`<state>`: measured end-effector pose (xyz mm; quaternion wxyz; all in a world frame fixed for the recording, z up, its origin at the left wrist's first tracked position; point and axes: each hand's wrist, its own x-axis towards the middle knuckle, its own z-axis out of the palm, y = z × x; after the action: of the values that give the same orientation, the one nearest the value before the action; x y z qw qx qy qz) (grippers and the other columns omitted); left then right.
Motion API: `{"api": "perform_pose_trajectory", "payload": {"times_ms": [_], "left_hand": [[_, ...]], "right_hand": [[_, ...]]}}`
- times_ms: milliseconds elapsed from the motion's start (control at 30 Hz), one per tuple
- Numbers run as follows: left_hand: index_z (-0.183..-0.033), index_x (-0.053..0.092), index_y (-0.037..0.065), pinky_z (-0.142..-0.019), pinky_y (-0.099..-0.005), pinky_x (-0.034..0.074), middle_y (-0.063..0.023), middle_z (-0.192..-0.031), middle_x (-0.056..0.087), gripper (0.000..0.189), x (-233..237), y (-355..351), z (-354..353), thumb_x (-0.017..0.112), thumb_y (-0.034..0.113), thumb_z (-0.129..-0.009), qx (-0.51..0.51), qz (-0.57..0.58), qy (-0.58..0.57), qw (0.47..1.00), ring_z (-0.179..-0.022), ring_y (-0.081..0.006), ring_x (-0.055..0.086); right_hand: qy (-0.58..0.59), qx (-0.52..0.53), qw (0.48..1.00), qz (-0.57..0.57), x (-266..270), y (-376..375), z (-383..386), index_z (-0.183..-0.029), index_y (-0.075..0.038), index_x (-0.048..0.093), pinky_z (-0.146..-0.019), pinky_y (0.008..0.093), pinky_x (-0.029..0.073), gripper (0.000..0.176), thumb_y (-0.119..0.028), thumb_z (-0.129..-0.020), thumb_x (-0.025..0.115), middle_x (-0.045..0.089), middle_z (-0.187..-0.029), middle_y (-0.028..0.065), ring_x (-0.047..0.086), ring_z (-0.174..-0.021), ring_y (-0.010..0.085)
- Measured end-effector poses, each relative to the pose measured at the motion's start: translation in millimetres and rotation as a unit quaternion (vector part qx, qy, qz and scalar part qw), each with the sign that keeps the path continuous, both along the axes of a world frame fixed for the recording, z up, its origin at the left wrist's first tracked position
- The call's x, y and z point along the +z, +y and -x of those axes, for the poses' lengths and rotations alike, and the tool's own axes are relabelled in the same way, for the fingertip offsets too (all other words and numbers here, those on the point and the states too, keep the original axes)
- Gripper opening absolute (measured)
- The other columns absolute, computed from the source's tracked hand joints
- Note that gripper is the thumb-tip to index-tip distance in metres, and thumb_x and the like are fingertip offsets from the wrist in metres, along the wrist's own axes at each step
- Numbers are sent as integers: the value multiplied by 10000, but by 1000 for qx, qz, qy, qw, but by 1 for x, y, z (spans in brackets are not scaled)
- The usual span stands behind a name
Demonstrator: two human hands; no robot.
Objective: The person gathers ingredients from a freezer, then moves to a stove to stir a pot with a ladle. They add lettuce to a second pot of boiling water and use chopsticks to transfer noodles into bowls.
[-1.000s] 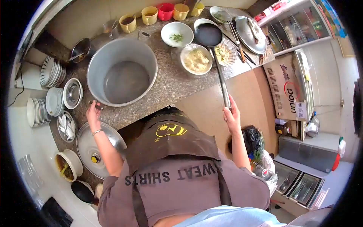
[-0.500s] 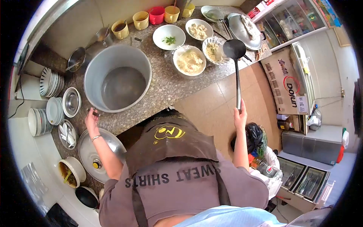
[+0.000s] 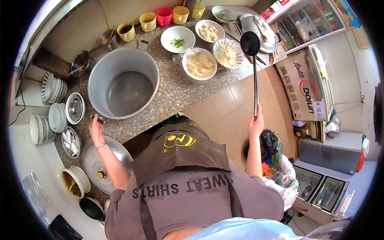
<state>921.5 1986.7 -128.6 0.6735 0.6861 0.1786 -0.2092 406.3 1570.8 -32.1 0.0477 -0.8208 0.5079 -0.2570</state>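
Note:
My right hand is closed round the handle of a long ladle, whose black bowl is raised beside a fluted bowl of noodles. At the near-left rim of a large metal pot, my left hand is closed on the pot's dark side handle. The pot stands on the speckled counter, with a little liquid at its bottom. Right of it are a bowl of food in broth, a white bowl with chopped greens and a bowl of pale pieces.
Several cups, one of them red, line the wall. A metal lid lies below my left hand, near stacked plates. A covered metal pan sits at the counter's far end. Black bags are beside my right forearm.
The ladle has moved slightly right and up, from over the fluted bowl's edge to beside it. My right hand has shifted a little right. My left hand has barely moved.

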Motion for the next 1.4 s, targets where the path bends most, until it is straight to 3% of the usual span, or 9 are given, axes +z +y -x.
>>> {"api": "perform_pose_trajectory", "payload": {"times_ms": [233,367,433,567,667,733,900,1133,1400], "left_hand": [[-910,593,79,-550,-197,359,-4,-765,610,271,1,2,-1,676,291,-764,5,8,-4,1000,-597,-58,486],[-907,613,66,-544,-184,353,16,-761,612,260,12,-7,8,657,285,-774,-13,7,-31,999,-604,-33,489],[-776,628,65,-515,-178,341,10,-726,609,203,15,-8,10,657,266,-775,11,-15,-34,999,-559,-30,442],[-761,639,65,-488,-165,328,36,-686,594,219,11,-4,6,648,283,-779,-11,3,-52,999,-533,-16,428],[-745,642,63,-490,-166,331,29,-683,593,227,15,-8,10,655,288,-773,5,-18,-54,998,-540,-19,435],[-849,630,47,-516,-180,349,15,-748,617,251,5,1,3,650,288,-780,-20,-17,-43,999,-566,-23,424],[-810,623,49,-498,-188,331,20,-730,608,220,1,3,3,652,265,-780,0,-24,-42,999,-539,-25,404],[-691,605,87,-572,-218,359,15,-727,590,240,6,3,4,638,312,-767,-19,-15,-60,998,-610,-61,435],[-749,607,63,-552,-214,345,20,-728,582,220,21,1,7,629,279,-787,-27,-22,-60,998,-614,-56,453]], "right_hand": [[53,-35,997,50,15,12,-16,-1309,-210,383,-660,420,479,675,19,-688,516,539,-959,113,566,-823,336],[-91,137,986,-23,20,31,-58,-1314,-71,372,-750,369,463,527,-3,-804,492,508,-1212,128,560,-975,263],[-114,216,969,-50,12,43,-82,-1312,-37,370,-625,292,458,496,-16,-830,485,482,-1261,102,573,-795,148],[-224,221,813,-489,16,78,-145,-1325,-43,357,-419,162,268,518,-29,-823,485,464,-728,-43,348,-499,6],[-201,206,721,-631,21,99,-207,-1323,-42,352,-402,158,247,501,-59,-839,481,478,-743,-25,327,-485,9],[-214,172,590,-759,3,109,-242,-1328,-37,329,-390,159,237,498,-83,-854,475,486,-757,2,304,-469,18],[-212,58,457,-862,-44,124,-324,-1019,-28,446,-381,159,237,163,-76,-864,460,463,-740,40,306,-470,33],[-266,-89,376,-883,-82,135,-375,-904,-15,379,-396,155,346,100,3,-843,455,425,-760,102,378,-536,94],[-270,-150,395,-865,-109,151,-392,-886,-44,399,-396,172,334,114,35,-823,453,423,-775,73,418,-597,117]]}}
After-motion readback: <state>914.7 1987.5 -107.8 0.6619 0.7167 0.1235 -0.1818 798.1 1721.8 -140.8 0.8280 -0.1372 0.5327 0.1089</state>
